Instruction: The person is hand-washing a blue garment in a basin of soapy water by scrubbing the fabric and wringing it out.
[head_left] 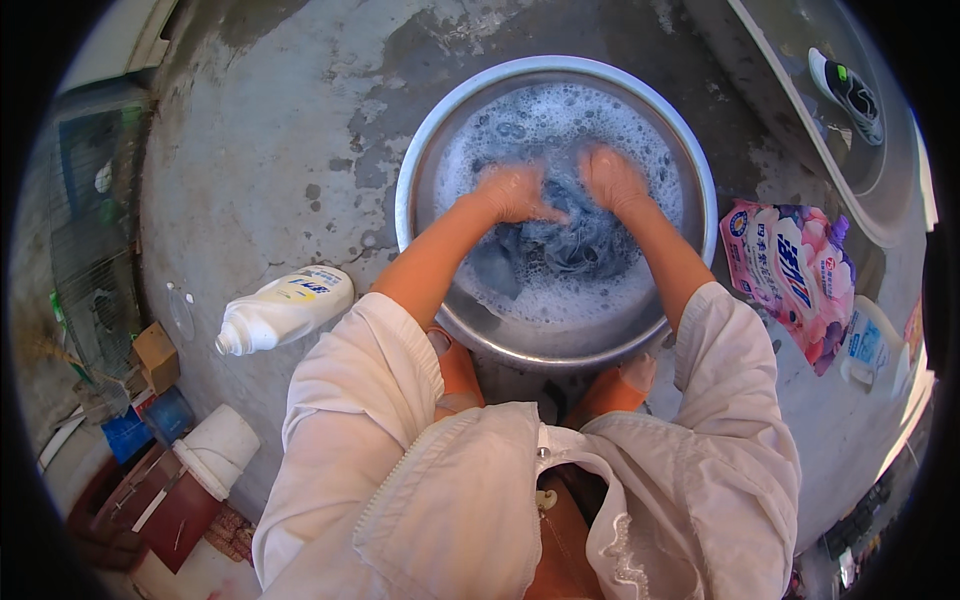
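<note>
Shirt [450, 480]: covering me.
Left hand [512, 192]: touching cloth [580, 245]; I can't tell if gripping.
Right hand [612, 178]: blurring beside it, my grip equally unclear.
Basin [560, 66]: holding suds [560, 306].

What is probably cloth [585, 248] lies in the basin [556, 66], a bottle [290, 308] to its left, a pouch [790, 280] right.

A zippered cream jacket [460, 490] has loose, wide sleeves [735, 390].

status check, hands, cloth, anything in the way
Left hand and right hand blurred, at wet blue-grey cloth. Cloth partly under white suds, round silver metal basin. No obstruction seen; white plastic bottle lies outside, left.
</note>
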